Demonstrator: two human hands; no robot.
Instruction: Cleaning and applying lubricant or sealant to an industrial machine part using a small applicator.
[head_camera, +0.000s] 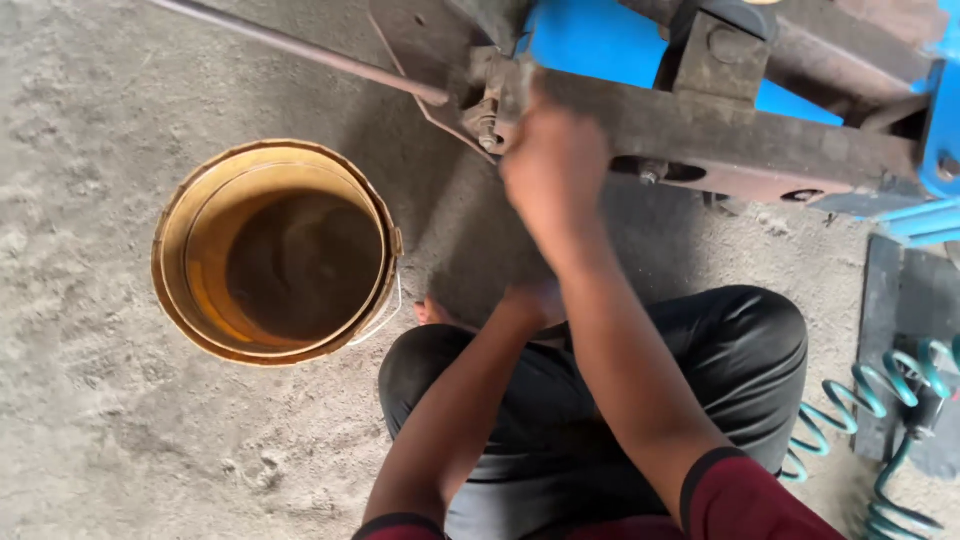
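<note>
A blue machine (600, 45) fills the top of the view over a sandy concrete floor (90, 420), with a rusty steel bar (740, 140) running across it. The person squats below in black trousers (600, 400). A yellow metal bucket (175, 290), dark liquid inside, stands on the floor to the left, well apart from the machine. A teal coiled hose (860, 400) lies at the right. A thin rod (300, 48) slants to a greasy bolted joint (490, 115) at the bar's left end. The right hand (555, 165), blurred, is raised against that joint; whether it grips anything cannot be told. The left hand (530, 300) rests low by the knee, its fingers hidden.
</note>
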